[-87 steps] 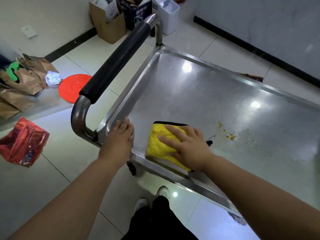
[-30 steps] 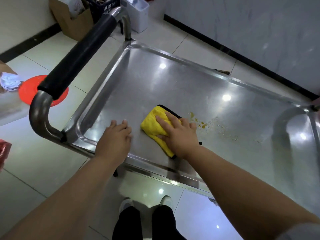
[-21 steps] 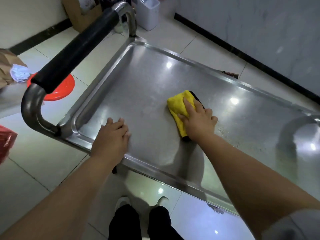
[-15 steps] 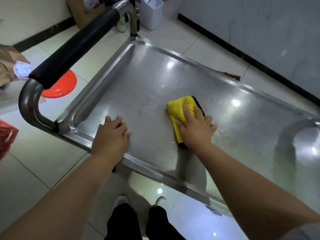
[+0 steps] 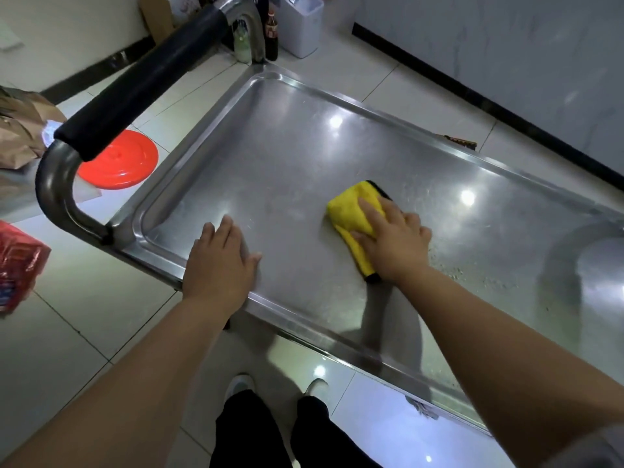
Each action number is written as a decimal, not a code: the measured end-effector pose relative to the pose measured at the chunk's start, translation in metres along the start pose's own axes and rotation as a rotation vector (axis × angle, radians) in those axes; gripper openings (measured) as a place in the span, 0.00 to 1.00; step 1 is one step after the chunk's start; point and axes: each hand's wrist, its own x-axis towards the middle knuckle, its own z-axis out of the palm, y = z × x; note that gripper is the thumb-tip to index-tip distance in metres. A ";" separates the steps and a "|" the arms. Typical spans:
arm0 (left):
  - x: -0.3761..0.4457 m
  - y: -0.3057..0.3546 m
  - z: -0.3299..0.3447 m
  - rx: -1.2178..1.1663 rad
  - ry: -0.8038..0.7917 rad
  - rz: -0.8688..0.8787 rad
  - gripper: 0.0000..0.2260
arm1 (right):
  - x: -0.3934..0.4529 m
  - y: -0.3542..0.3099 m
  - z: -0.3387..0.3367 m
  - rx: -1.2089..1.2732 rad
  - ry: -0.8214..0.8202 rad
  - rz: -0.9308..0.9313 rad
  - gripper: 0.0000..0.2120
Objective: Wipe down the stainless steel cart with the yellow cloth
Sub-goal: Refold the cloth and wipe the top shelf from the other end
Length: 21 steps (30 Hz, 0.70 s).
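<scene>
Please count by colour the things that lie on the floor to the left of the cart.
Red: 2, the red round lid and the red plastic bag
Brown: 1, the brown paper bags, in one heap
Total: 3

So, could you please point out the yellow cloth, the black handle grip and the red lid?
yellow cloth (image 5: 349, 209), head view, bare top fold.
black handle grip (image 5: 145, 82), head view, mid-length.
red lid (image 5: 123, 162), head view, centre.

- You stand in a back-of-house storage or service room.
- Glossy tiled floor (image 5: 84, 332), black skirting.
- Stainless steel cart (image 5: 287, 157).
- Brown paper bags (image 5: 20, 130), cardboard box (image 5: 158, 18), white bin (image 5: 300, 25) along the wall.
</scene>
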 end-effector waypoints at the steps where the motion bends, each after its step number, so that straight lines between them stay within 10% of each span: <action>1: 0.000 -0.001 0.001 0.006 0.007 0.009 0.27 | 0.002 0.003 -0.001 0.013 0.002 0.061 0.27; 7: 0.000 -0.005 0.010 0.057 -0.009 0.041 0.20 | -0.022 -0.018 0.002 0.012 -0.009 0.082 0.27; 16: -0.004 0.001 0.018 -0.082 0.124 0.029 0.14 | -0.089 -0.023 0.025 -0.012 0.120 -0.489 0.24; 21: -0.019 0.001 0.027 -0.123 0.265 0.224 0.13 | -0.070 -0.005 0.017 -0.026 0.058 -0.492 0.25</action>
